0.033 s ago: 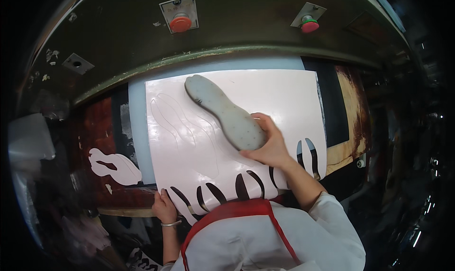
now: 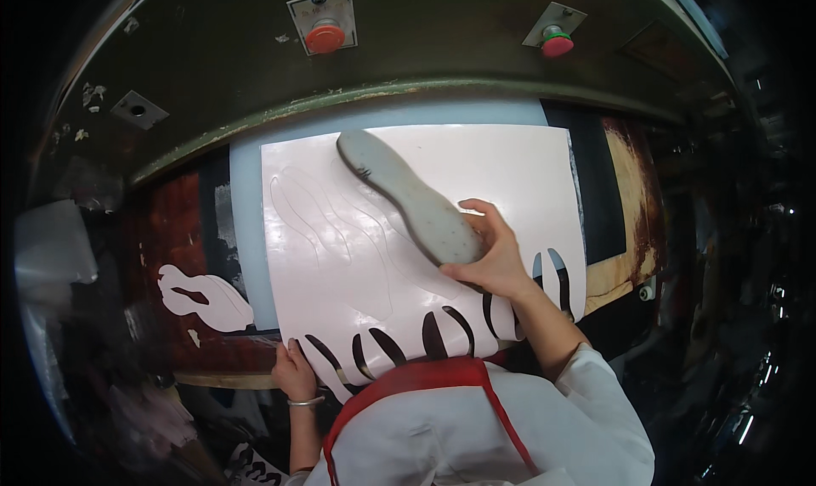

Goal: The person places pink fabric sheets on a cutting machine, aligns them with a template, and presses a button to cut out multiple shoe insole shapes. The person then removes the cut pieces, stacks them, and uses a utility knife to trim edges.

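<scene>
1. Head view, centre: a long, grey-green, sole-shaped block (image 2: 408, 193) lies aslant over a large white sheet (image 2: 510, 167), its far end toward the upper left. I cannot tell whether it rests fully flat.
2. Head view, right hand (image 2: 493, 252): it holds the block's near end, thumb along the lower side and fingers curled around the opposite edge.
3. Head view, left hand (image 2: 296, 374): the fingers touch the sheet's lower left edge; I cannot tell whether they pinch it. A bracelet (image 2: 308, 400) circles the wrist.
4. Head view, sheet: faint curved outlines mark its left half, and dark, slender openings line its near edge. A pale blue board (image 2: 252, 248) shows beneath.
5. Head view, surroundings: white sole-shaped cut-outs (image 2: 223, 307) lie on the reddish-brown desk (image 2: 170, 244) at left. Beyond, a dark green panel (image 2: 442, 40) carries two red buttons (image 2: 325, 37).
</scene>
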A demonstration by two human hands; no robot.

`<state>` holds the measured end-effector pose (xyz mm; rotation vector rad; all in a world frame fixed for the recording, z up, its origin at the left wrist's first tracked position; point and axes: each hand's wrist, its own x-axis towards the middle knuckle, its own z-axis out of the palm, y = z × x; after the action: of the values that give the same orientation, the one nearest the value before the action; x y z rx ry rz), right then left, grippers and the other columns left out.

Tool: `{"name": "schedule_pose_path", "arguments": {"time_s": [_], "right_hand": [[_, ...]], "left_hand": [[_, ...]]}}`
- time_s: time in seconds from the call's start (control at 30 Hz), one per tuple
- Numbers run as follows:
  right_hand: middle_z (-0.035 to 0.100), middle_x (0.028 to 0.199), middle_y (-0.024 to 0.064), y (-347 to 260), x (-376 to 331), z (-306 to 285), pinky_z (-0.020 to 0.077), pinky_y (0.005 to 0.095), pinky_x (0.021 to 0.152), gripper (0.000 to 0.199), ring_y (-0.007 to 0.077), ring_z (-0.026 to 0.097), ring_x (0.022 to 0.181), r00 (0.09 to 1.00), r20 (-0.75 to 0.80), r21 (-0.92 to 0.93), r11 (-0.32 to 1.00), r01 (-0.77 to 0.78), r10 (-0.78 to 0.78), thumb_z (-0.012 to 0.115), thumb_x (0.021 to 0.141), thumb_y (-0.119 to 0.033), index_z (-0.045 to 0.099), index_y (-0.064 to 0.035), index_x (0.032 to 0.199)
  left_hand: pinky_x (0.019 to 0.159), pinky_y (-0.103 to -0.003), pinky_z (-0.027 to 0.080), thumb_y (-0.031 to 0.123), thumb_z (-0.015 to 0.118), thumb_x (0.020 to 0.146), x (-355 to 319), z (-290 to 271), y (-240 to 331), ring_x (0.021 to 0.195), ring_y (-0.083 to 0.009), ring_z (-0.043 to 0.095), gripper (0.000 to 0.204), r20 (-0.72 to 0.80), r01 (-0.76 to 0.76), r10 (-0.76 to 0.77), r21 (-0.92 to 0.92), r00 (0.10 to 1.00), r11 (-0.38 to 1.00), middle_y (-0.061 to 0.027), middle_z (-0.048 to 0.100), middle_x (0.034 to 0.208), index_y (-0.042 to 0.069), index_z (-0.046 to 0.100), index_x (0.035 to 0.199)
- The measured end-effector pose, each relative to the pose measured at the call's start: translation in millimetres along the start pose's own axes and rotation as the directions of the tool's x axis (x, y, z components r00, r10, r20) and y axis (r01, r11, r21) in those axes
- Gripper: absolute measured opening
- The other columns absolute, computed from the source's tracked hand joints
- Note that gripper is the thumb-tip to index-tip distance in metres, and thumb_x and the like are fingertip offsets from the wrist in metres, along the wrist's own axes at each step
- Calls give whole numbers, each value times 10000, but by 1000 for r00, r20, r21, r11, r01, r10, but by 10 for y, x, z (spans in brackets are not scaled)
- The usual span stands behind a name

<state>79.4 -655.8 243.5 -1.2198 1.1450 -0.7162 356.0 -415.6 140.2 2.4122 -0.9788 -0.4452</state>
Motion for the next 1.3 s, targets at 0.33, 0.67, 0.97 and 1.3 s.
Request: {"name": "schedule_pose_path", "arguments": {"time_s": [0.33, 0.67, 0.97, 1.3], "right_hand": [[432, 1321, 184, 222, -191, -698, 385, 395, 1031, 881, 312, 454, 1232, 877, 131, -712, 572, 407, -462, 851, 482, -86, 437, -70, 1259], [418, 1306, 231, 246, -196, -933, 410, 454, 990, 834, 408, 429, 1213, 897, 89, -688, 624, 370, -433, 854, 488, -81, 433, -63, 1207], [427, 1301, 244, 132, 74, -1043, 414, 469, 982, 799, 426, 429, 1209, 871, 141, -702, 573, 423, -470, 849, 498, -98, 447, -55, 1188], [440, 1334, 229, -32, 465, -1134, 397, 474, 1029, 951, 402, 425, 1257, 878, 249, -775, 459, 434, -410, 868, 520, -140, 385, -64, 1336]], "left_hand": [[475, -480, 398, 263, 514, 971, -58, -2, -62, 538, -419, 563, 295, -25, -59, 59, -11, 998, 998, -210, 544, 594, 35, 539, 785], [464, -469, 407, 247, 538, 959, -111, -48, 159, 529, -406, 571, 271, -67, -66, 67, 18, 995, 998, -203, 551, 591, 43, 531, 781], [456, -476, 405, 250, 537, 960, -71, -68, 381, 514, -415, 561, 279, -68, -48, 53, 72, 996, 996, -199, 538, 561, 40, 530, 777], [470, -479, 413, 283, 525, 968, -46, -56, 540, 545, -418, 581, 306, -41, 40, -36, 108, 999, 993, -207, 579, 601, 31, 567, 799]]}}
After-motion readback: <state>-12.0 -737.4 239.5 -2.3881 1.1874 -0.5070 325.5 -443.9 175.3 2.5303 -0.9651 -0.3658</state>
